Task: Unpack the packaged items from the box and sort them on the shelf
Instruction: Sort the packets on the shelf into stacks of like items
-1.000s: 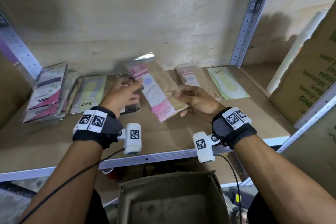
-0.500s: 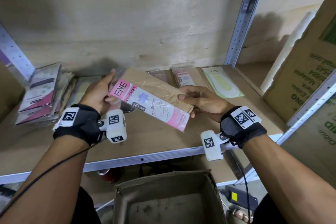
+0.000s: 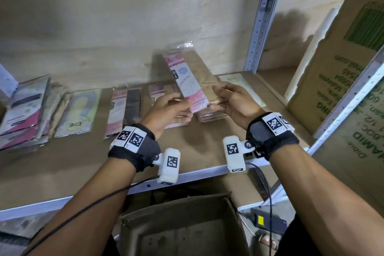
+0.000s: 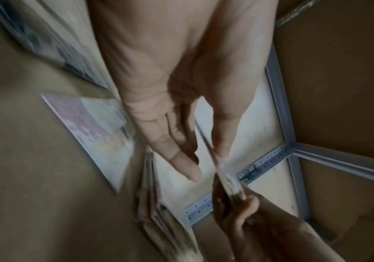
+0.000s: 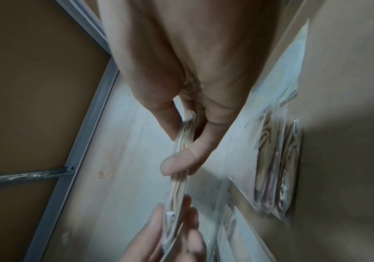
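A pink and beige stocking packet (image 3: 192, 81) stands upright above the shelf board (image 3: 87, 158). My left hand (image 3: 186, 107) pinches its lower left corner and my right hand (image 3: 217, 97) grips its lower right edge. In the left wrist view the packet edge (image 4: 227, 179) sits between thumb and straight fingers (image 4: 181, 159). In the right wrist view the packet (image 5: 181, 179) is pinched between my thumb and forefinger. It hangs over a stack of like packets (image 3: 212, 115). The open cardboard box (image 3: 178, 207) stands below the shelf, and I see nothing in it.
Along the shelf lie a leaning stack (image 3: 22, 110) at far left, a green insole packet (image 3: 76, 112), a pink and black packet (image 3: 124, 110) and a pale green packet (image 3: 241, 83). A metal upright (image 3: 261, 18) and a big carton (image 3: 342, 81) stand right.
The packet turned from slanting to upright and moved right, over the stack of like packets. Both hands moved right with it and now hold its lower end.
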Motion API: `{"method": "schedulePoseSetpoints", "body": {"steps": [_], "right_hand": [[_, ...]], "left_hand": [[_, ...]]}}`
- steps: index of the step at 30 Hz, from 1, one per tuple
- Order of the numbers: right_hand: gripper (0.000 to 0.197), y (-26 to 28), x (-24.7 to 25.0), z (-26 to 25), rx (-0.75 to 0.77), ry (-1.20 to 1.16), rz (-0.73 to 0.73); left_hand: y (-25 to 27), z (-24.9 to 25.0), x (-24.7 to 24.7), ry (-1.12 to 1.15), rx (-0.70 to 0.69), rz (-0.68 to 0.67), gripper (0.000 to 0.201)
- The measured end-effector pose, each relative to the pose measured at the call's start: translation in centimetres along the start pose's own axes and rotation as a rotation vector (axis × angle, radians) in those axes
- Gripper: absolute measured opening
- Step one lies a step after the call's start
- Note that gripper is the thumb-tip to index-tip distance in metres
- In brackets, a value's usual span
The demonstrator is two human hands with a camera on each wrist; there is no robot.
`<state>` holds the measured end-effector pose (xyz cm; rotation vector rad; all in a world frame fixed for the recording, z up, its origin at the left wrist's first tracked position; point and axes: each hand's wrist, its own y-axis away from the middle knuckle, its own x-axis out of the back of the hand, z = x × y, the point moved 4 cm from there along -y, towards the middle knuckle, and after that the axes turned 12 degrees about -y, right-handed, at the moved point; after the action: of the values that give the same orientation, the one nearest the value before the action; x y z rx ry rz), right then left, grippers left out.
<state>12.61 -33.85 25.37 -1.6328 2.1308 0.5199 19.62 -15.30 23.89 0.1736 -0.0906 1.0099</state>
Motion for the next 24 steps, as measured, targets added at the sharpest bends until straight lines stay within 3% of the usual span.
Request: {"method": "schedulePoseSetpoints", "body": {"steps": [2, 6, 10, 16, 24], "right_hand": [[0.009, -0.2, 0.4, -0.2, 0.024, 0.020, 0.055], [0.038, -1.0, 2.0, -0.7, 0.057, 0.147, 0.201], [0.040, -2.2, 3.6, -1.0, 0.083, 0.543, 0.297], [0.044, -2.9, 4.5, -1.2, 0.060, 0.873, 0.320], [0.047, -2.9, 4.6, -0.8, 0.010, 1.020, 0.325]], "left_hand": [[-0.8, 0.4, -0.9, 0.017, -0.049, 0.005, 0.026], [-2.3, 0.6, -2.0, -0.008, -0.076, 0.089, 0.032], [-3.3, 0.2, -2.9, -0.126, -0.049, 0.141, 0.041], [-4.8, -0.7, -3.3, -0.212, 0.041, 0.176, 0.045], [-5.3, -1.6, -3.3, -0.234, 0.081, 0.215, 0.044]]}}
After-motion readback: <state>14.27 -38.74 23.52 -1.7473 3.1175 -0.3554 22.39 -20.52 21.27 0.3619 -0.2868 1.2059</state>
